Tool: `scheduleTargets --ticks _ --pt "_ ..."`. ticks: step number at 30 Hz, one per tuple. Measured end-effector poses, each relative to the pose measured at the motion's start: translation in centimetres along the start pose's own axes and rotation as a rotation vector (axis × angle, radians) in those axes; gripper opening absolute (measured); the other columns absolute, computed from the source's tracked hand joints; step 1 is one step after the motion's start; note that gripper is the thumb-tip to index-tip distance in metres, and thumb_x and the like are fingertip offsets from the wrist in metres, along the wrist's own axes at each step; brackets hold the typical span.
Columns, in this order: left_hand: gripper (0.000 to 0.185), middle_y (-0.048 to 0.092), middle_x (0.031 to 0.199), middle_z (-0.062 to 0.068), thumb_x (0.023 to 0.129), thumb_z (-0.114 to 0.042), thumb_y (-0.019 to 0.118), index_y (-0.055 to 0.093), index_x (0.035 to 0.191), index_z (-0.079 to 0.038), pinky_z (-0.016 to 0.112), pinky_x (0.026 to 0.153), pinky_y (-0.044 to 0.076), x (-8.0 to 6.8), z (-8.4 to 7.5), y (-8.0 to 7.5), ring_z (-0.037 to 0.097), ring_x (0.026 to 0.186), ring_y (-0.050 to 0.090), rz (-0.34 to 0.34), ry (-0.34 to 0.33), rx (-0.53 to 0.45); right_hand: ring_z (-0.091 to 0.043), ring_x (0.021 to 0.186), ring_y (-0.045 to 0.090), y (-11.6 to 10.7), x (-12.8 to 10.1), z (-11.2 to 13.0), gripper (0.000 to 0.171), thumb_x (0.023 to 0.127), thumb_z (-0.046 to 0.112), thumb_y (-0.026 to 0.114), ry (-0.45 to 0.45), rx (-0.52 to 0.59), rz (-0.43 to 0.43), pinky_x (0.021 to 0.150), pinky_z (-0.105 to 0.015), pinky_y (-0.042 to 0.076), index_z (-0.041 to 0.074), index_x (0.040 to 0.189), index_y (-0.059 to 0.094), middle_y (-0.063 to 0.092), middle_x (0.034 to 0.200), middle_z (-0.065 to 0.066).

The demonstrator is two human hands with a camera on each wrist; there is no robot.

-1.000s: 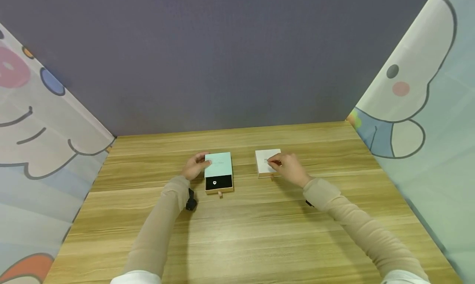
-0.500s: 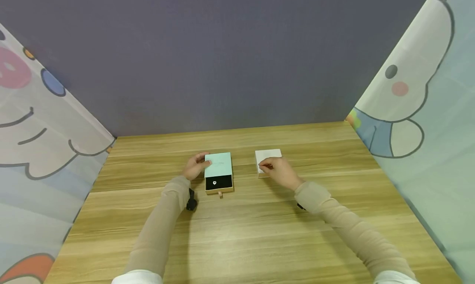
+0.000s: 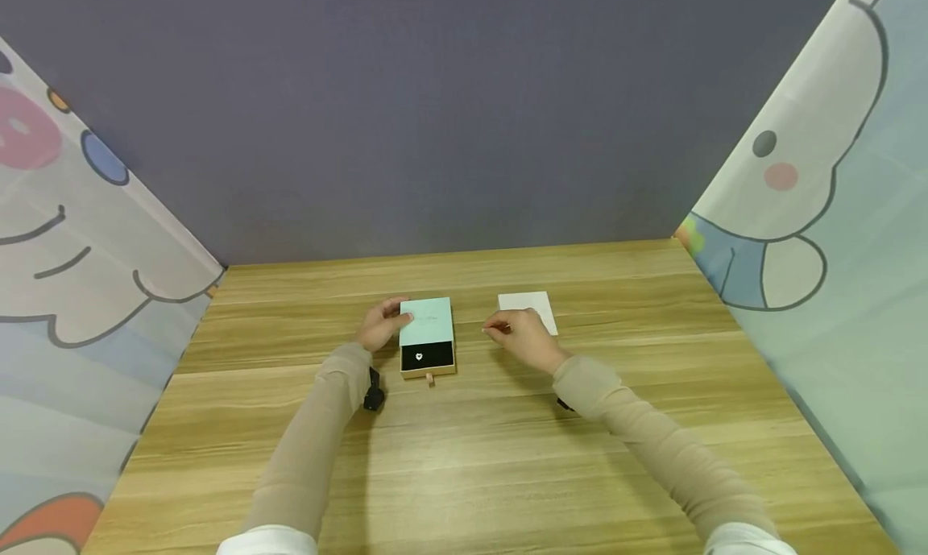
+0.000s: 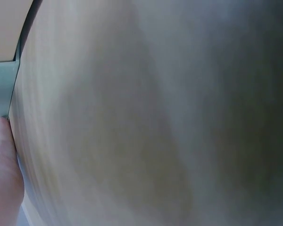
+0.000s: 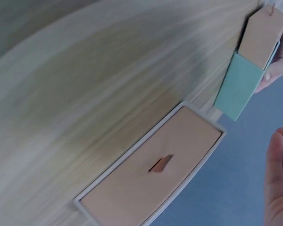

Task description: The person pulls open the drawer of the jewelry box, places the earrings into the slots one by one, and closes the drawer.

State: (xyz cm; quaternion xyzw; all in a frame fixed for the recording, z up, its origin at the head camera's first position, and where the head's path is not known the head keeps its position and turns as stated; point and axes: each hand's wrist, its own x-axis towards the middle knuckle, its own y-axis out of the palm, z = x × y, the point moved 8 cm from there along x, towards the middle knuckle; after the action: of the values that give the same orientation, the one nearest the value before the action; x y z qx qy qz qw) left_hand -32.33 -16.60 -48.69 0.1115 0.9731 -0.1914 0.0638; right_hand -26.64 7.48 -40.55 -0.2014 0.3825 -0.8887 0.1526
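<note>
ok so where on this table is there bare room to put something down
The widest bare stretch of the table is the near part, between the two sleeves. The strip along the back wall behind both boxes is bare too. It is crowded mid-table: left hand on the green box, right hand before the white box.

A wooden table (image 3: 464, 458) carries a mint drawer box (image 3: 427, 321) and a white box (image 3: 532, 303).

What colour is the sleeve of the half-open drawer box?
Pale mint green sleeve, tan drawer; clearest in the head view.
</note>
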Motion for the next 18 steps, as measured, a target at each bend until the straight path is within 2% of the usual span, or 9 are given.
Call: scheduleTargets --ticks 7,18 --pt "0.052 0.030 0.146 0.018 0.092 -0.024 0.056 0.038 0.139 -0.008 0.048 0.108 0.031 0.0 0.0 0.0 0.035 0.134 0.028 0.003 -0.008 0.002 -0.013 0.077 0.066 0.9 0.7 0.8 0.011 0.086 0.011 0.064 0.012 0.059 -0.011 0.069 -0.019 0.054 0.005 0.092 0.071 0.071 0.087 -0.005" --pt "0.052 0.027 0.147 0.019 0.093 -0.023 0.054 0.037 0.140 -0.008 0.049 0.109 0.030 -0.4 -0.4 0.0 0.035 0.135 0.026 0.003 -0.014 0.010 -0.013 0.079 0.065 3.5 1.8 2.3 0.010 0.085 0.008 0.064 0.027 0.131 0.063 0.071 -0.019 0.054 0.004 0.092 0.071 0.070 0.088 -0.006"
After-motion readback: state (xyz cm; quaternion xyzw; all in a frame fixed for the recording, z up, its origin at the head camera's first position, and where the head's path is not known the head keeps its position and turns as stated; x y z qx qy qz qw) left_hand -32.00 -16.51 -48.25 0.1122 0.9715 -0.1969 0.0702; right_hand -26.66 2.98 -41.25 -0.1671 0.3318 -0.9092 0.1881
